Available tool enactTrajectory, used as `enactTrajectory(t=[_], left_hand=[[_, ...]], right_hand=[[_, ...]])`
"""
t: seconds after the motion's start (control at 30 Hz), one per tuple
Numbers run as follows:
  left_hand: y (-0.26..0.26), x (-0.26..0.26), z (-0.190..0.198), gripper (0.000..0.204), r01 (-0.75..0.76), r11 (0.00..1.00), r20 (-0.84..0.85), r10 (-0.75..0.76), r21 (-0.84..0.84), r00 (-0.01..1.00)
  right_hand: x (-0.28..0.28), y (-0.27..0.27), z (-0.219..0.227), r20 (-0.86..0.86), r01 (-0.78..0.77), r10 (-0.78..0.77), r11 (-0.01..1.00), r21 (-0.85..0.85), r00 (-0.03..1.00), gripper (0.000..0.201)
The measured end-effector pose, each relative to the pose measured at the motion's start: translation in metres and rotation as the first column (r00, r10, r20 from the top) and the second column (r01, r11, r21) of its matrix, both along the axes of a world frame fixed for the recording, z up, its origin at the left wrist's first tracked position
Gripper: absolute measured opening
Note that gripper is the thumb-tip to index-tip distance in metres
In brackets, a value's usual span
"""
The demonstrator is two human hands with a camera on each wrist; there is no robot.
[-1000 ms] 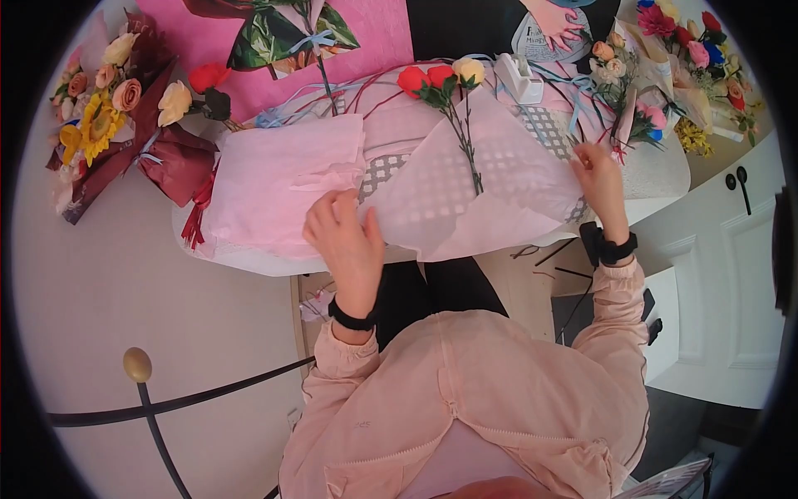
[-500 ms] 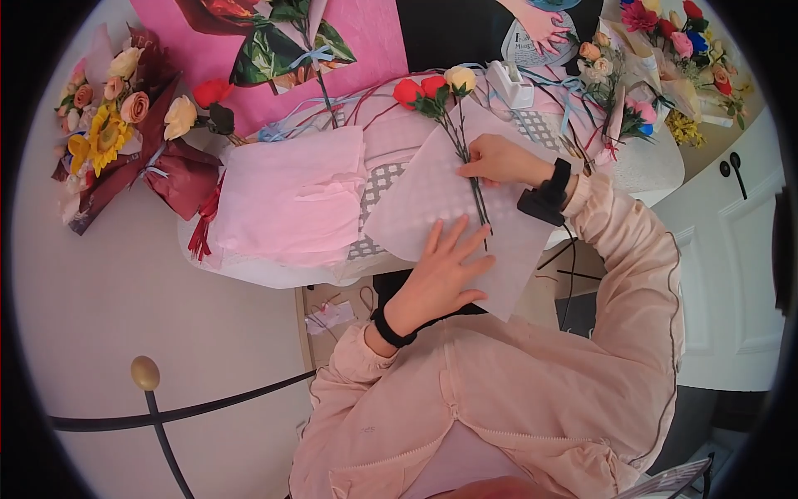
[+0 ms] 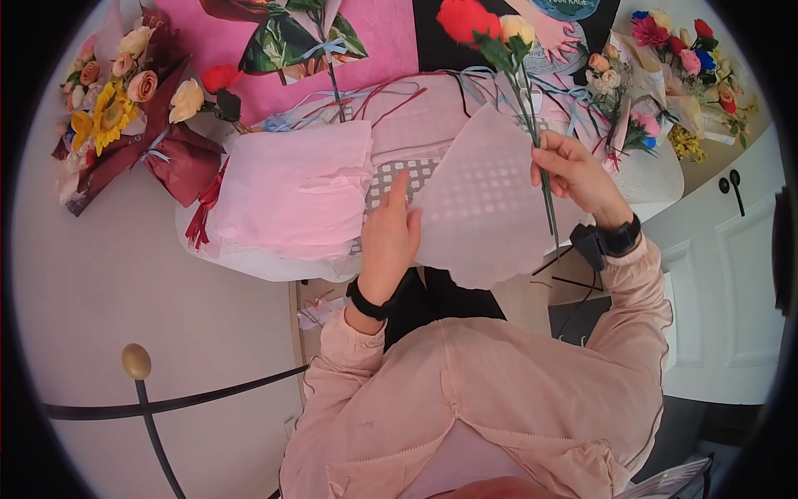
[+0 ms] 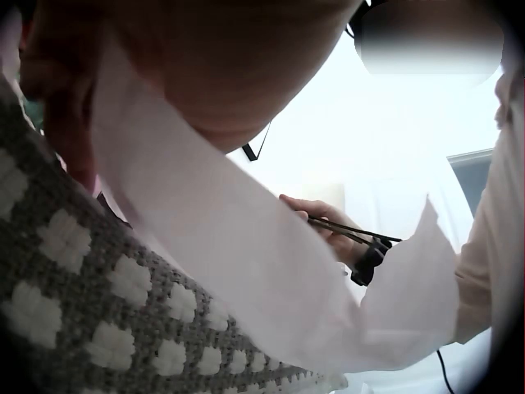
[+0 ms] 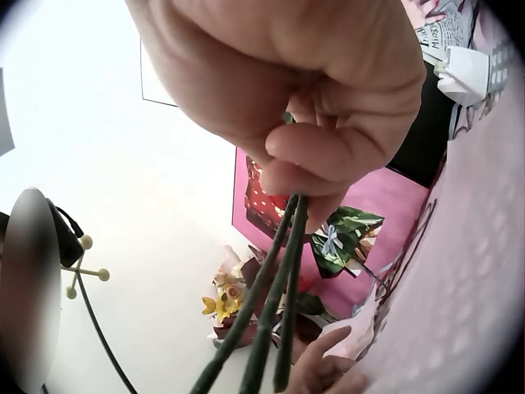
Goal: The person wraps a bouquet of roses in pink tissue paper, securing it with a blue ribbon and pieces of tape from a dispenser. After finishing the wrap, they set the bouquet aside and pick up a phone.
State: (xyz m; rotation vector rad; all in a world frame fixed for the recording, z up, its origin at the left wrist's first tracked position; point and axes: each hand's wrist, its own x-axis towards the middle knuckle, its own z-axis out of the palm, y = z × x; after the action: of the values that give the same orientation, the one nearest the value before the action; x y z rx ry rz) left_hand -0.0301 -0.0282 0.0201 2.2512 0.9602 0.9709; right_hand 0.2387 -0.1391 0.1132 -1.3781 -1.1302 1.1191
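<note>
My right hand (image 3: pixel 582 179) pinches the green stems (image 5: pixel 271 320) of a few artificial flowers, raised above a translucent pale sheet (image 3: pixel 486 200). At their top are a red bloom (image 3: pixel 468 20) and a cream one (image 3: pixel 517 32). My left hand (image 3: pixel 389 245) is beside the sheet's left edge, index finger extended; the right wrist view shows its fingers (image 5: pixel 324 369) spread. In the left wrist view the sheet (image 4: pixel 221 222) curves up off the grey-and-white patterned cloth (image 4: pixel 131 283), close to the left hand (image 4: pixel 74 107); contact there is unclear.
Left of the sheet lies a stack of pink sheets (image 3: pixel 287 191). Wrapped bouquets stand at the far left (image 3: pixel 170 166) and right (image 3: pixel 619 91). Ribbons (image 3: pixel 391 93) lie along the back, before a pink board (image 3: pixel 199 41). A white door (image 3: pixel 731 274) is at the right.
My right hand has lifted the flowers off the sheet and moved right and up. The left hand has left the sheet's lower part and moved left. The sheet's lower corner has shifted up.
</note>
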Motion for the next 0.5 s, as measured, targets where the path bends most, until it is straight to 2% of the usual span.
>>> enactTrajectory(t=[0.1,0.2,0.27,0.33,0.43,0.5], left_hand=[[0.002,0.003,0.009,0.044,0.084,0.995,0.234,-0.095,0.057,0.968],[0.006,0.004,0.023,0.037,-0.009,0.994,0.380,-0.032,0.106,0.925],[0.014,0.002,0.030,0.034,-0.060,0.984,0.354,-0.003,0.168,0.935],[0.028,-0.003,0.030,0.028,-0.091,0.971,0.280,0.026,0.220,0.960],[0.046,-0.011,0.026,0.029,-0.101,0.978,0.127,0.078,0.184,0.989],[0.046,-0.013,0.023,0.029,-0.216,0.948,0.064,0.207,0.234,0.976]], right_hand=[[-0.006,-0.011,-0.005,-0.042,0.008,-0.008,1.000,-0.001,0.999,0.018],[-0.011,-0.012,-0.009,-0.049,0.009,-0.008,1.000,0.012,0.999,0.015],[-0.010,-0.007,-0.017,-0.002,-0.015,0.015,0.999,0.050,1.000,0.017],[-0.014,0.001,-0.030,-0.143,0.020,-0.012,0.998,0.054,0.990,0.020],[-0.013,0.010,-0.055,-0.310,0.036,-0.022,0.998,0.041,0.950,0.024],[-0.012,0.013,-0.066,-0.380,0.029,-0.016,0.999,0.028,0.925,0.025]])
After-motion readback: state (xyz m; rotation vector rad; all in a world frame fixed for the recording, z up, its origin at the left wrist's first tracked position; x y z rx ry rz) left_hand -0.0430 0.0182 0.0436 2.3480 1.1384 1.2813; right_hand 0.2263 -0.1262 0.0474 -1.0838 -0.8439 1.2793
